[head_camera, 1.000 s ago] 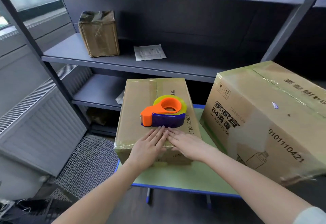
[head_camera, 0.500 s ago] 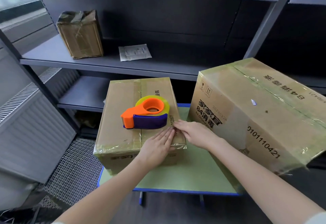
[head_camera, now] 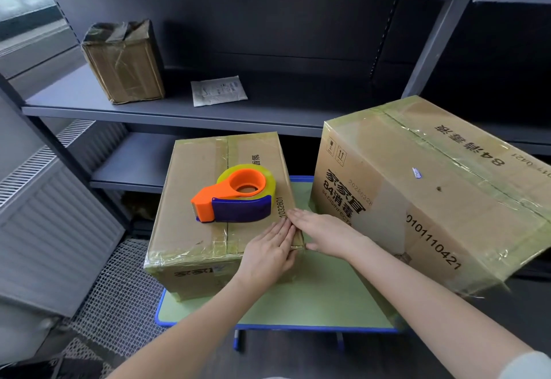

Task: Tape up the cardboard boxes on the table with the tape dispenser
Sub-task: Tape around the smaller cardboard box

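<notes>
Pressing flat on the near right corner of the smaller cardboard box (head_camera: 190,229), the left hand (head_camera: 268,255) lies with fingers straight and together, gripping nothing. Beside it, the right hand (head_camera: 323,234) lays straight fingers along that box's right edge, thumb at the corner. The tape dispenser (head_camera: 235,196) lies on the box top just beyond the fingertips, untouched. A larger cardboard box (head_camera: 432,199) stands to the right on the green table (head_camera: 313,304).

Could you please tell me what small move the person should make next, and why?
Probably move the right hand to the orange and purple tape dispenser: it lies unheld on the small brown cardboard box, while that hand and the left hand press flat on the box's taped near right corner, which looks stuck down.
</notes>
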`<state>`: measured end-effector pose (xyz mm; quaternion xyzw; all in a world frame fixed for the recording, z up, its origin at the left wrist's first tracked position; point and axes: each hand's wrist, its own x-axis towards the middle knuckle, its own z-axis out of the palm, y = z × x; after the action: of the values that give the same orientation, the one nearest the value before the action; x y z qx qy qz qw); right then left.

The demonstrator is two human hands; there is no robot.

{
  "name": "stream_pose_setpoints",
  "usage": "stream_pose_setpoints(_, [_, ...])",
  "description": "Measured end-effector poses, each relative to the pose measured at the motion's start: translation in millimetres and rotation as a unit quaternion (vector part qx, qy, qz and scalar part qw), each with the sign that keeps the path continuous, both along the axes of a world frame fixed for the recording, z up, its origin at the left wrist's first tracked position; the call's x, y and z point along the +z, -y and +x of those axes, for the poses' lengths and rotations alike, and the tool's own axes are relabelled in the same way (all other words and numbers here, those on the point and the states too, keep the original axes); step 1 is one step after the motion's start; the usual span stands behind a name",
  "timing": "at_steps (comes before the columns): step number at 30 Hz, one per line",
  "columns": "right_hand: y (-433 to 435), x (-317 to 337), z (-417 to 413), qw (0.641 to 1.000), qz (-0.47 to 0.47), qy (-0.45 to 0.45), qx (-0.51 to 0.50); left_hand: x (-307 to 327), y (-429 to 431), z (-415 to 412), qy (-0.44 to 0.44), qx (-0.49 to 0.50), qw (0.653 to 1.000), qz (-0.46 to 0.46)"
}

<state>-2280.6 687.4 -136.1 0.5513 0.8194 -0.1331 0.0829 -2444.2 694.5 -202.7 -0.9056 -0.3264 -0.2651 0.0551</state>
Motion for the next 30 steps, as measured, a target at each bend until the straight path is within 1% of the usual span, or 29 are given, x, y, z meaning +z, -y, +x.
stream_pose_setpoints(5, [0,9,-6,1.000,-0.017,0.018,0.003,1,5,5,0.021,0.011,0.999,-0.034])
stream_pose_setpoints(10, [1,13,-11,1.000,-0.009,0.022,0.002,5,9,2,0.002,0.016,0.998,-0.067])
stream_pose_setpoints(15, [2,12,-18,1.000,0.001,0.023,-0.019,-1,10,-1,-0.043,0.007,0.998,-0.048])
stream_pose_setpoints(19, [-5,8,-25,0.998,0.010,0.059,-0.033,-7,3,7,-0.022,0.009,1.000,-0.006])
stream_pose_setpoints(24, [-12,8,-25,0.996,-0.001,0.091,-0.010,-11,0,6,-0.002,-0.004,1.000,0.000])
stream_pose_setpoints(27, [-11,7,-22,0.996,-0.004,0.089,-0.011,-9,1,6,0.009,-0.007,1.000,-0.007])
stream_pose_setpoints(30, [-6,9,-21,0.998,-0.009,0.058,-0.021,-6,3,5,0.011,-0.013,1.000,-0.012])
